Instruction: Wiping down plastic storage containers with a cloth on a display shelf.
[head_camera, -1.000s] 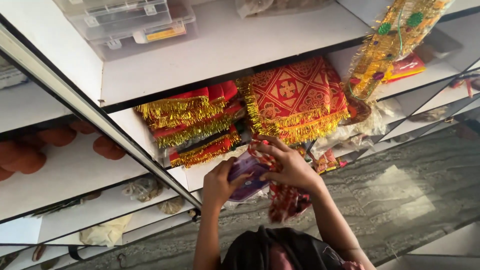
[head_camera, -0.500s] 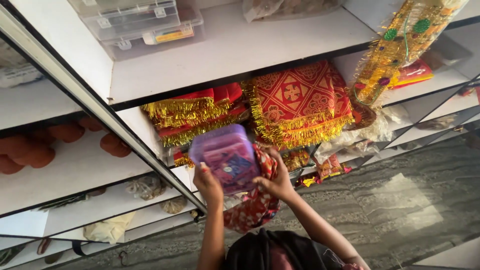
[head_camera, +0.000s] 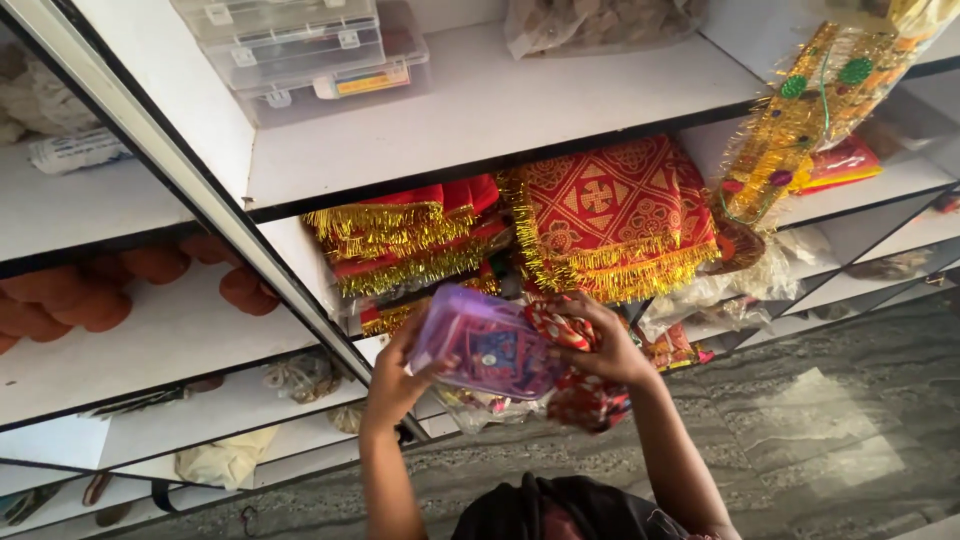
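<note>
- Head view: left hand grips the purple plastic packet by its left edge, right hand pinches its right edge plus red patterned cloth, in front of the shelf.
- Packet looks light, crinkly, slippery; best held by the edges, both sides.

Shop, white shelves stocked with gold-fringed red cloths, clay pots
</note>
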